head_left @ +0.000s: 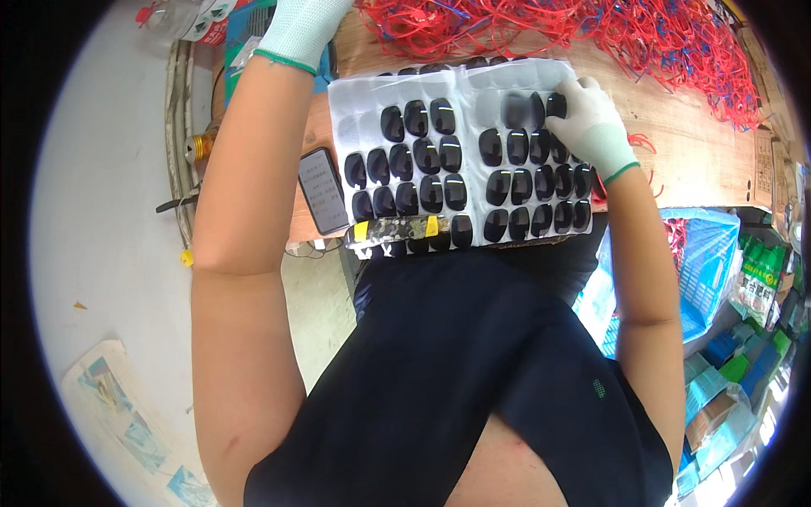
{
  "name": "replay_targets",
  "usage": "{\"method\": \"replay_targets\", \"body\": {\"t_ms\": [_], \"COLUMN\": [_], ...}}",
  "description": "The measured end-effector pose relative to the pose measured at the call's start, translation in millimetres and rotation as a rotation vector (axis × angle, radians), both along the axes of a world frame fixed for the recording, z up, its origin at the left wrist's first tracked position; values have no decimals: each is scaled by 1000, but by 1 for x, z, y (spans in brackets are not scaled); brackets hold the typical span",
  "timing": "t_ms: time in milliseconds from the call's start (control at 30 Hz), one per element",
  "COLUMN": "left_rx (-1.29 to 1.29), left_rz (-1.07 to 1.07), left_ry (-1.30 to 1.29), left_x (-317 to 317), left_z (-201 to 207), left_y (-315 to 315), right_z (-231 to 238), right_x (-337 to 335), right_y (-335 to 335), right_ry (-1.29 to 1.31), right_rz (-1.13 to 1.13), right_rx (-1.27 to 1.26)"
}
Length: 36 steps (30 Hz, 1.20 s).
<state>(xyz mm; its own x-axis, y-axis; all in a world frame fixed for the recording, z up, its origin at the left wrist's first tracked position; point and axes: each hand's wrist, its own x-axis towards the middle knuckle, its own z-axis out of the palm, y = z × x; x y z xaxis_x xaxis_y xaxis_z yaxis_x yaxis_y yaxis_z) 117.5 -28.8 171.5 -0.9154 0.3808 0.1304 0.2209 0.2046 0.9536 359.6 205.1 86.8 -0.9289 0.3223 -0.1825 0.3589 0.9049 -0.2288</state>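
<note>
Two white moulded trays (359, 93) lie side by side on the table, with rows of dark curved lenses (449, 154) in their pockets. My right hand (594, 122), in a white glove with a green cuff, is at the far right of the right tray. Its thumb and fingers close around the edges of one dark lens (556, 105). Beside it, another lens (524, 111) looks smeared by motion. My left hand (308, 25), gloved the same way, reaches past the far left of the trays; its fingers are cut off by the top edge.
A heap of red and blue plastic strips (541, 25) covers the table's far side. Left of the trays lies a phone (323, 191). A camouflage-patterned roll with yellow bands (397, 230) rests across the near tray edge. A blue plastic crate (705, 270) stands at the right.
</note>
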Motion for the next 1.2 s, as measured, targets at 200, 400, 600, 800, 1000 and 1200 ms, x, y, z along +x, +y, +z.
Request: {"method": "replay_targets", "body": {"t_ms": [200, 400, 600, 800, 1000, 1200], "left_rx": [-182, -58, -70, -170, -96, 22], "left_rz": [-45, -368, -492, -560, -597, -650], "left_ry": [171, -82, -115, -132, -179, -214], "left_x": [97, 220, 262, 267, 280, 279], "left_z": [42, -19, -6, 2, -1, 7], "left_y": [-33, -108, -69, -78, -81, -92], "right_z": [10, 72, 93, 97, 82, 78], "right_x": [17, 84, 108, 117, 123, 118], "right_y": [18, -51, -128, -131, -152, -150], "right_ry": [76, 317, 550, 446, 697, 632], "right_rz": [17, -214, 147, 218, -81, -352], "right_rx": [-140, -1081, -1000, -892, -1341, -1748]}}
